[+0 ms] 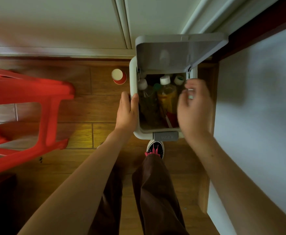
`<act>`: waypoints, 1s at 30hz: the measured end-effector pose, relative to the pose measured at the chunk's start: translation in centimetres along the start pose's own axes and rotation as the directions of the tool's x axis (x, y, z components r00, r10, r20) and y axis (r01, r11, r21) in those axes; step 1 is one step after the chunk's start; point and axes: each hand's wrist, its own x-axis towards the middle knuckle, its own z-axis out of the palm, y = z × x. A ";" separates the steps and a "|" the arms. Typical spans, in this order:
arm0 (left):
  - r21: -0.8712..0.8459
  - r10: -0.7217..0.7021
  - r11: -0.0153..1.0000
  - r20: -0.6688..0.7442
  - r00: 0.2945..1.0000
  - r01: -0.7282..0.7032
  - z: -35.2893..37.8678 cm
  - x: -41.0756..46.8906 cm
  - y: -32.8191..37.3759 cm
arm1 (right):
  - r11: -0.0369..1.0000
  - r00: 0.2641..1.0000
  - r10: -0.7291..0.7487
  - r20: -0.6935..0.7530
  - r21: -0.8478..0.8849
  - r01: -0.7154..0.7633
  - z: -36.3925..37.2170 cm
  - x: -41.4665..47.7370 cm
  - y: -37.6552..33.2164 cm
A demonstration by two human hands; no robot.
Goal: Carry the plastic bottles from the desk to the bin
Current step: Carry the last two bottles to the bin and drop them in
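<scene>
A grey pedal bin [133, 77] stands on the wooden floor with its lid [177, 51] raised. Several plastic bottles stand inside: a clear one with a white cap [146, 97] at the left, and a yellow-filled one with a white cap [167, 95] in the middle. My left hand [127, 111] grips the bin's left rim. My right hand [195, 106] hovers blurred over the bin's right rim, fingers curled and apart, with nothing seen in it. My shoe [155, 148] rests by the pedal [166, 136].
A red plastic stool [28, 107] stands to the left. A red paper cup [119, 76] sits on the floor beside the bin. A white desk surface [261, 116] runs along the right. A white wall and door frame [127, 22] are behind the bin.
</scene>
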 end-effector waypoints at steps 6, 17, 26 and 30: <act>-0.242 -0.165 0.954 0.057 0.985 0.174 -0.9 -0.7 1.3 | 0.909 0.947 0.064 -0.315 0.411 0.076 -7.6 5.8 -3.3; -0.414 -0.270 0.860 0.129 0.954 0.299 -1.5 -0.7 1.0 | 0.960 0.866 -0.076 0.494 0.271 -0.071 -7.9 6.5 -4.6; -0.407 -0.286 0.850 0.179 0.941 0.335 -2.2 -0.3 0.2 | 0.983 0.858 -0.178 0.482 0.116 0.139 -5.7 0.9 0.6; -0.400 -0.293 0.851 0.177 0.940 0.341 -2.2 -0.3 0.0 | 0.977 0.847 -0.193 0.495 0.019 0.211 -4.3 -0.6 2.2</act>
